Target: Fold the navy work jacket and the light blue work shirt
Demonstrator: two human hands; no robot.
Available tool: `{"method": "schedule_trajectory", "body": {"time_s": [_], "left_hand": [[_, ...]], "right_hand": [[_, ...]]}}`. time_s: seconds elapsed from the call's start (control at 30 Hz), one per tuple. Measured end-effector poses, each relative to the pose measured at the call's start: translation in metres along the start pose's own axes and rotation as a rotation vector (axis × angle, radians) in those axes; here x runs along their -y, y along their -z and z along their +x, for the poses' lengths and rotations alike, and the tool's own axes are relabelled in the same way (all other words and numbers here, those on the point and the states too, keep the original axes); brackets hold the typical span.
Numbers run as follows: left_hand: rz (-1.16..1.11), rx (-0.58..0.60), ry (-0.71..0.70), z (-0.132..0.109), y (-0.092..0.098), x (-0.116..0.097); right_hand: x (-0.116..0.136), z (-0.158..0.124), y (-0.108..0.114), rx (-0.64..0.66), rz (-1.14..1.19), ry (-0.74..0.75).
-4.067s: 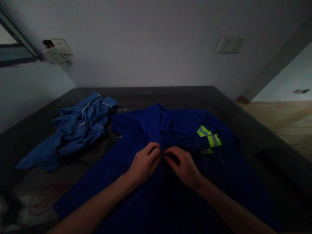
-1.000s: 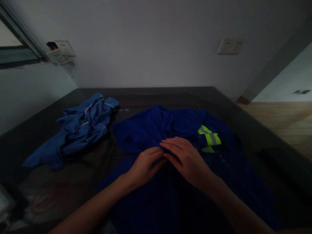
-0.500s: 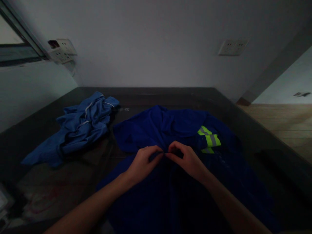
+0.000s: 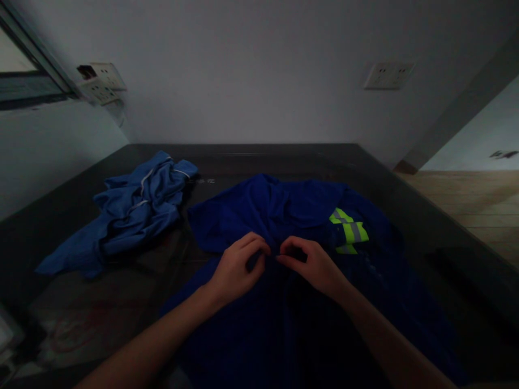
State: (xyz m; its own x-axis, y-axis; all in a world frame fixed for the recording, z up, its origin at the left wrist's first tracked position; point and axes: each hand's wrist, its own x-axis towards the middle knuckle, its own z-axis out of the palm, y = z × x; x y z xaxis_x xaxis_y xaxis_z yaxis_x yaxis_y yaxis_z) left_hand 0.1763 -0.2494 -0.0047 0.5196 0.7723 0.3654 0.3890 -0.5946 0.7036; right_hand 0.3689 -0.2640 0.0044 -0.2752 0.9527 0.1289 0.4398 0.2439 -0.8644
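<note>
A dark blue work jacket (image 4: 300, 202) lies spread over the dark table, with yellow-green and grey reflective strips on its right side. Both hands meet over the middle of its front, just below the bunched upper part. My left hand (image 4: 243, 262) is closed in a pinch at the jacket's front, thumb curled toward the forefinger. Across a small gap, my right hand (image 4: 310, 265) pinches the front edge between thumb and forefinger. Any button or fastener between the fingertips is too small and dark to make out.
A lighter blue garment with white piping (image 4: 141, 208) lies crumpled on the left of the table (image 4: 243, 154). A dark flat object (image 4: 470, 275) lies at the right. Wall sockets (image 4: 389, 75) sit above the table, and wooden floor (image 4: 478, 200) shows beyond its right edge.
My left hand's fingertips have drawn slightly left, away from the right hand's, and its thumb has curled in. The right hand and the jacket stay almost in place.
</note>
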Motion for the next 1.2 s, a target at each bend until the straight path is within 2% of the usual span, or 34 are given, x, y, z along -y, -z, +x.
{"method": "schedule_trajectory", "body": {"time_s": [0.33, 0.63, 0.87, 1.03, 1.2], "left_hand": [[-0.195, 0.051, 0.122, 0.006, 0.0, 0.001], [-0.156, 0.029, 0.111, 0.005, -0.001, 0.005], [-0.045, 0.087, 0.077, 0.004, 0.002, 0.004], [0.073, 0.074, 0.053, 0.0, -0.001, 0.007], [0.156, 0.064, 0.012, -0.003, -0.005, 0.009]], "right_hand": [[0.003, -0.001, -0.005, -0.112, -0.045, 0.047], [-0.002, 0.0, -0.005, -0.014, -0.115, 0.076], [-0.001, -0.001, -0.007, -0.088, -0.095, 0.034], [-0.002, -0.005, -0.017, -0.158, -0.243, 0.179], [-0.003, -0.009, -0.025, -0.145, -0.328, 0.296]]}}
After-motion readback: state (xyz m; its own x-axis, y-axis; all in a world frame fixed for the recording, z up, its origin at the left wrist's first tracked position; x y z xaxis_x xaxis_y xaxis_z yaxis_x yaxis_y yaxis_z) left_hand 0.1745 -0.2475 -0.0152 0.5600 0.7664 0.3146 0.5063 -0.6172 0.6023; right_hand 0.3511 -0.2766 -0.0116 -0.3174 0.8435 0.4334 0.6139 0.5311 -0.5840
